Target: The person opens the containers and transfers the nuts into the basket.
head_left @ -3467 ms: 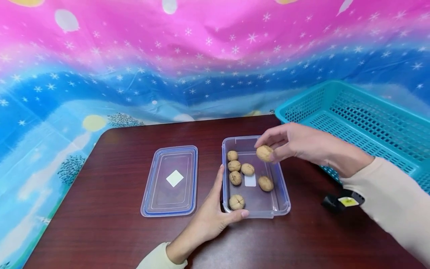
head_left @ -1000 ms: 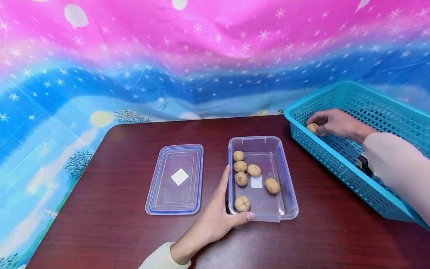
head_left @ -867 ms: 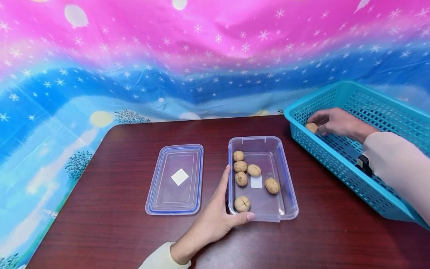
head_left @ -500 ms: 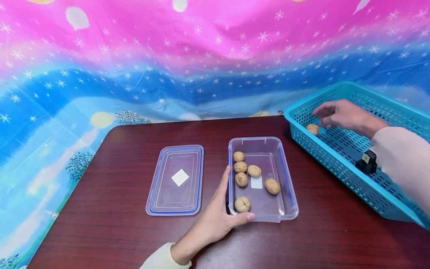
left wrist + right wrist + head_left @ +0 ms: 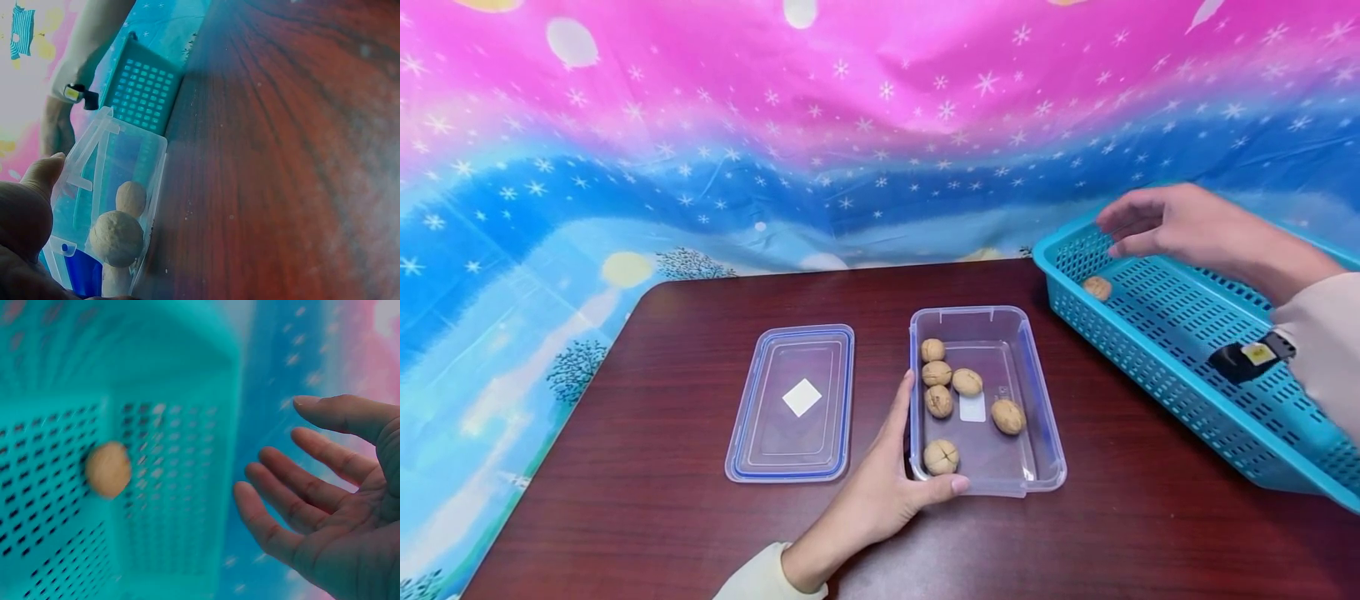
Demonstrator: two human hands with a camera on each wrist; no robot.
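Note:
My left hand [image 5: 880, 492] grips the near left corner of a clear plastic food container [image 5: 1045, 450], thumb over the front rim and fingers along the left side. Several walnuts [image 5: 942, 457] lie inside it; the left wrist view shows some walnuts [image 5: 117, 239] through its wall. My right hand [image 5: 1187, 225] hovers over a teal plastic basket [image 5: 1150, 350] with nothing in its grasp. In the right wrist view its fingers [image 5: 275, 531] are spread and loosely bent. One walnut [image 5: 1097, 288] sits in the basket's left corner, apart from that hand.
A clear lid [image 5: 790, 350] with a blue seal and a white square label [image 5: 802, 397] lies left of the container on the dark wooden table [image 5: 647, 433]. Behind the table hangs a pink and blue printed cloth [image 5: 820, 167]. A small black device [image 5: 1247, 358] is strapped at the right wrist.
My right hand carried a walnut from over the container into the basket, let go of it, and has risen up and to the right. My left hand keeps its hold on the container.

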